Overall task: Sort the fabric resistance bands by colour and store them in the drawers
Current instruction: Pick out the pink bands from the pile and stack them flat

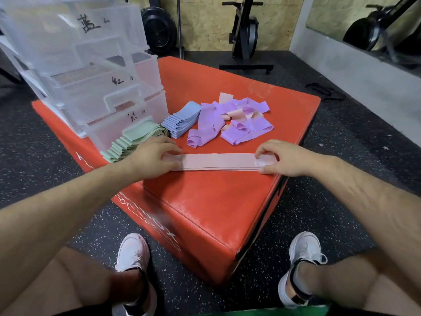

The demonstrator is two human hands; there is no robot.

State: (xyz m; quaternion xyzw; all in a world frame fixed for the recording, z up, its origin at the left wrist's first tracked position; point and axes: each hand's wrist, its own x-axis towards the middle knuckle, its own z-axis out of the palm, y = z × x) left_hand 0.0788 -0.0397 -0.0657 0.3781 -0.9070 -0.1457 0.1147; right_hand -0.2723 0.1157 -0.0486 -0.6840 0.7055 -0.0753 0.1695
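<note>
A flat stack of pink bands [216,161] lies across the near part of the red box [205,201]. My left hand [152,156] presses on its left end with fingers spread. My right hand [280,156] pinches its right end between fingers and thumb. A green stack [134,140] sits just behind my left hand, and a blue stack [182,122] lies beside it. Farther back is a loose heap of purple bands [227,124] mixed with a few pink ones. The clear plastic drawer unit [91,71] stands at the box's left, its labelled drawers pulled open.
The box sits on dark speckled rubber floor [330,179]. My white shoes [132,254] flank its near corner. An exercise bike [246,35] and black weight plates [159,30] stand at the back wall. A mirror [364,26] lines the right wall.
</note>
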